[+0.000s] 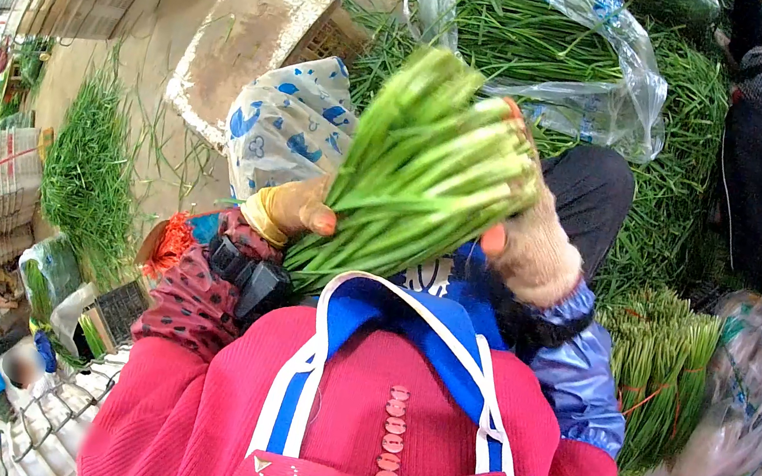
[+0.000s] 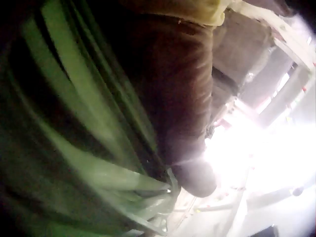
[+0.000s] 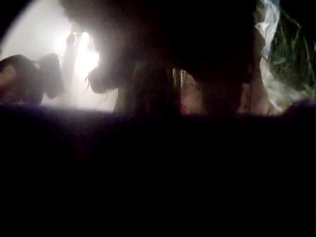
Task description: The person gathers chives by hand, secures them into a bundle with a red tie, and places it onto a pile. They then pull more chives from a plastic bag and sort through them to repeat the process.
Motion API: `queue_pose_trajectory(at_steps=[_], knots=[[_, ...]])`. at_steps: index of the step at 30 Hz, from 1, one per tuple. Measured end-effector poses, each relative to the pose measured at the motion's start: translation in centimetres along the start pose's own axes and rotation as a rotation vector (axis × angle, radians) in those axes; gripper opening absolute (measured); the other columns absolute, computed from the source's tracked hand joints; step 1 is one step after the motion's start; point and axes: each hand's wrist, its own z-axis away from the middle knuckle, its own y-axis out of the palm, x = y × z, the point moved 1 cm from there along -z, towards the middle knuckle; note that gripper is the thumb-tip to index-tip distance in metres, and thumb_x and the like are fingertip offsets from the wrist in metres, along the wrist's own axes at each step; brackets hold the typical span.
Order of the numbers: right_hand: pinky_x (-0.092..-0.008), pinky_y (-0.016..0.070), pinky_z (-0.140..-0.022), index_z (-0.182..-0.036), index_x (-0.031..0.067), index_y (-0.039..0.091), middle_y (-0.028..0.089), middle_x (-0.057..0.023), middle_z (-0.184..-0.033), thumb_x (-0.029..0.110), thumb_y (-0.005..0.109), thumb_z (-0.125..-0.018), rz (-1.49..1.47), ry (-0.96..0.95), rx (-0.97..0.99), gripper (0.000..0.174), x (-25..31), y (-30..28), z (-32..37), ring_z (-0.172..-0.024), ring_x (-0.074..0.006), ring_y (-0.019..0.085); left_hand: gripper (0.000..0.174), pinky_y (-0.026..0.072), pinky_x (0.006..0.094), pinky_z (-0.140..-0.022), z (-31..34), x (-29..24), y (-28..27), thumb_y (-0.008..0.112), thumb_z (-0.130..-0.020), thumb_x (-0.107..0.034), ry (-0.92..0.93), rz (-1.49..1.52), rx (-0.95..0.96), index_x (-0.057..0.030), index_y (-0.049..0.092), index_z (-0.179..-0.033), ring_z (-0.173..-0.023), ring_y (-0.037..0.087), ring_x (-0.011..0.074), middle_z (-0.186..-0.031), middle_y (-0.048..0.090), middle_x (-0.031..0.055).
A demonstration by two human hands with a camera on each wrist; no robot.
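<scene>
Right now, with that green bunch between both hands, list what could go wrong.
The bunch could splay or shed stalks if the left hand or right hand loosens. Its lower leaves, close to the black wrist device, might snag there. Its far stalk ends might brush the open plastic bag beyond.

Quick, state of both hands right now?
Left hand: closed, gripping the bundle of green stalks.
Right hand: closed, gripping the same bundle.
</scene>
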Motion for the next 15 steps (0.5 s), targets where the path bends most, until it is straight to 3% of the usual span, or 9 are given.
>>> queue_pose_trajectory(at_steps=[2,3,6,7,8,10,11,14,15], knots=[[-0.0369,0.0356,-0.108,-0.15,0.0046,0.016,0.048,-0.0059,-0.138,0.046,0.083,-0.067,0.01,-0.002,0.027,0.114,-0.8,0.0,-2.6,-0.125,-0.0208,0.048,0.093,0.0409,0.0351,-0.101,-0.5,-1.0,0.0,0.081,-0.072,-0.046,-0.038,-0.284,0.067,-0.0029,0.038,-0.142,-0.119,0.052,0.02,-0.135,0.053,0.0101],[-0.0382,0.0383,-0.107,-0.15,0.0057,0.017,0.051,-0.0059,-0.136,0.044,0.081,-0.071,-0.021,-0.03,0.046,0.109,-1.3,-0.1,-3.8,-0.123,-0.021,0.051,0.082,0.0405,0.0342,-0.101,-0.4,-1.6,0.5,0.078,-0.077,-0.042,-0.088,-0.341,0.032,-0.0037,0.042,-0.14,-0.118,0.052,0.0176,-0.132,0.055,0.0091],[-0.0388,0.0433,-0.102,-0.151,0.0118,0.019,0.052,-0.0066,-0.134,0.042,0.086,-0.063,-0.339,0.137,-0.011,0.115,1.1,1.8,-5.0,-0.12,-0.0225,0.053,0.079,0.0377,0.034,-0.103,-0.5,-3.7,1.8,0.078,-0.079,-0.041,-0.101,-0.713,-0.055,-0.0042,0.044,-0.139,-0.121,0.05,0.0199,-0.13,0.057,0.0093],[-0.0382,0.0431,-0.102,-0.151,0.0135,0.02,0.052,-0.0069,-0.133,0.039,0.089,-0.06,-0.33,0.157,-0.027,0.117,0.9,1.6,-5.4,-0.12,-0.0224,0.053,0.088,0.0344,0.0349,-0.106,-0.8,-3.6,2.0,0.08,-0.075,-0.043,0.058,-0.734,-0.097,-0.0054,0.038,-0.143,-0.125,0.046,0.0216,-0.135,0.053,0.0104],[-0.0379,0.0425,-0.103,-0.15,0.0115,0.022,0.051,-0.0065,-0.134,0.04,0.088,-0.061,-0.316,0.161,0.015,0.115,1.1,1.4,-5.5,-0.122,-0.022,0.052,0.104,0.0269,0.0347,-0.111,-0.7,-3.6,2.0,0.083,-0.072,-0.039,0.111,-0.763,-0.101,-0.0076,0.022,-0.15,-0.133,0.037,0.0203,-0.147,0.04,0.0108],[-0.0384,0.0418,-0.103,-0.149,0.0087,0.025,0.051,-0.0062,-0.134,0.039,0.089,-0.061,-0.34,0.111,0.038,0.113,1.5,1.8,-5.8,-0.123,-0.0218,0.051,0.12,0.0202,0.0342,-0.114,-0.9,-3.2,2.9,0.086,-0.069,-0.036,0.448,-0.682,-0.217,-0.0084,0.005,-0.153,-0.139,0.026,0.0185,-0.154,0.027,0.0098],[-0.0386,0.0413,-0.104,-0.147,0.0058,0.029,0.049,-0.0067,-0.136,0.039,0.09,-0.061,-0.345,0.158,0.004,0.11,1.9,2.1,-5.6,-0.123,-0.022,0.05,0.127,0.0164,0.0337,-0.115,-0.8,-3.2,3.6,0.087,-0.067,-0.033,0.491,-0.496,-0.222,-0.0064,-0.002,-0.153,-0.141,0.021,0.0178,-0.155,0.022,0.009],[-0.039,0.0409,-0.105,-0.145,0.005,0.033,0.049,-0.0086,-0.137,0.037,0.089,-0.062,-0.277,0.244,-0.032,0.105,1.6,1.1,-5.5,-0.123,-0.0224,0.051,0.125,0.0174,0.0334,-0.115,-0.6,-5.1,5.0,0.087,-0.068,-0.033,0.371,-0.575,-0.164,-0.0043,0.0,-0.152,-0.141,0.022,0.0191,-0.154,0.024,0.011],[-0.0355,0.0452,-0.099,-0.142,0.0035,0.037,0.057,-0.0093,-0.129,0.003,0.08,-0.068,-0.364,0.23,-0.041,0.086,1.6,1.0,-5.5,-0.116,-0.0225,0.057,0.121,0.0212,0.032,-0.114,-1.0,-5.3,4.8,0.088,-0.068,-0.032,0.395,-0.837,-0.219,-0.0021,0.005,-0.151,-0.14,0.025,0.0188,-0.152,0.028,0.0133]])
